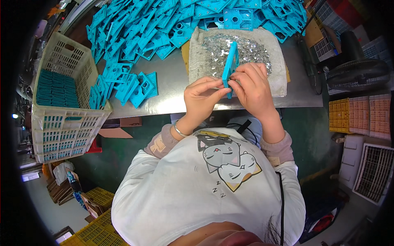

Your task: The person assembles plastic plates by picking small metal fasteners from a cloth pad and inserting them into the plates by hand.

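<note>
A flat blue plastic part (pixel 230 64) stands on edge between both hands, above a grey cloth (pixel 276 78) strewn with small silver metal pieces (pixel 242 48). My left hand (pixel 201 97) pinches the part's lower end from the left. From the right, my right hand (pixel 252 87) has its fingertips pressed on that same lower end. Both hands hover over the near edge of the metal table (pixel 172 88).
A big heap of the same blue parts (pixel 156 28) covers the table's far side, with a smaller pile (pixel 131 86) nearer left. A cream plastic basket (pixel 61 123) stacked with blue parts stands at the left. Yellow and white crates (pixel 361 115) and a fan (pixel 357 74) sit on the right.
</note>
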Demonstrator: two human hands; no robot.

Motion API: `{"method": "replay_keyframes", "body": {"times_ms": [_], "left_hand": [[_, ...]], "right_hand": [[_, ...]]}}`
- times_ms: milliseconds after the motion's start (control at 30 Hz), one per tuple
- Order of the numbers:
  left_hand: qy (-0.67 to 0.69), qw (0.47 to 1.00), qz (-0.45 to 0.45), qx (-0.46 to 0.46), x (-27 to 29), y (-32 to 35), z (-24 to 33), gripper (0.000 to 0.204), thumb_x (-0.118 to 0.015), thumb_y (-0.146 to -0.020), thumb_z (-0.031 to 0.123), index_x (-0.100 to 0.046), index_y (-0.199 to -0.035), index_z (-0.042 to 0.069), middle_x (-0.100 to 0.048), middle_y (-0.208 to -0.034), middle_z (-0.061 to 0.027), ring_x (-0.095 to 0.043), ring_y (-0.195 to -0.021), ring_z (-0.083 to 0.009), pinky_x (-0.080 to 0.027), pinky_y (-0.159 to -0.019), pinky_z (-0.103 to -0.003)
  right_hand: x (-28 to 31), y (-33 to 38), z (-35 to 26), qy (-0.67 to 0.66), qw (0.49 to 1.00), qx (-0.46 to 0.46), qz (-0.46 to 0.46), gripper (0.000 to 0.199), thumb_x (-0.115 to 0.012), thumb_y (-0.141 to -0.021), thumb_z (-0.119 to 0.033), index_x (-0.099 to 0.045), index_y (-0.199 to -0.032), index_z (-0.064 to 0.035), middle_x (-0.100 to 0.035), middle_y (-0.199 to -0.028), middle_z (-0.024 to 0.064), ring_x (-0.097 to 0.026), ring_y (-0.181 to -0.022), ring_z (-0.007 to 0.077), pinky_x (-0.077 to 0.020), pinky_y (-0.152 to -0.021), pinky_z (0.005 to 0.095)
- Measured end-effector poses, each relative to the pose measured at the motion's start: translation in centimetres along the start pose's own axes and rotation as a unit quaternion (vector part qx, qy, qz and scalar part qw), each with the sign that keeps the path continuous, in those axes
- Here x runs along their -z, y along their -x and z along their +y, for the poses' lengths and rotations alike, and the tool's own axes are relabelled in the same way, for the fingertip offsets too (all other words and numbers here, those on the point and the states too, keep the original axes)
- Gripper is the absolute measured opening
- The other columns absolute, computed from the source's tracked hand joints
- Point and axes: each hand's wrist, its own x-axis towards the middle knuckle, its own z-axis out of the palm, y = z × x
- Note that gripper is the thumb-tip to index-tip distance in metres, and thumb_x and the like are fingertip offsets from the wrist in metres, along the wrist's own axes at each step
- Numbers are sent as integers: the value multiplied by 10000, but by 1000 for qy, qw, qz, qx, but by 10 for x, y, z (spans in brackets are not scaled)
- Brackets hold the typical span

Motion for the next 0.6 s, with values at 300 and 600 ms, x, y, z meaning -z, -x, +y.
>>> {"method": "replay_keyframes", "body": {"times_ms": [300,600], "left_hand": [[-19,999,-15,-47,-2,-1,4,263,-752,-750,-118,-719,-1004,-57,-673,-890,-106,-652,-815,-158,-553,-705,-262],[-4,999,-12,-33,-1,-2,4,257,-748,-755,-118,-721,-1003,-55,-677,-904,-113,-657,-829,-162,-553,-708,-265]], "right_hand": [[-6,11,1,-66,994,-73,-50,80,-637,-815,-49,-567,-785,-24,-525,-807,103,-513,-760,293,-375,-722,392],[-5,6,-2,-42,998,-36,-6,76,-627,-818,-69,-563,-816,-29,-509,-842,107,-503,-799,305,-369,-723,405]]}}
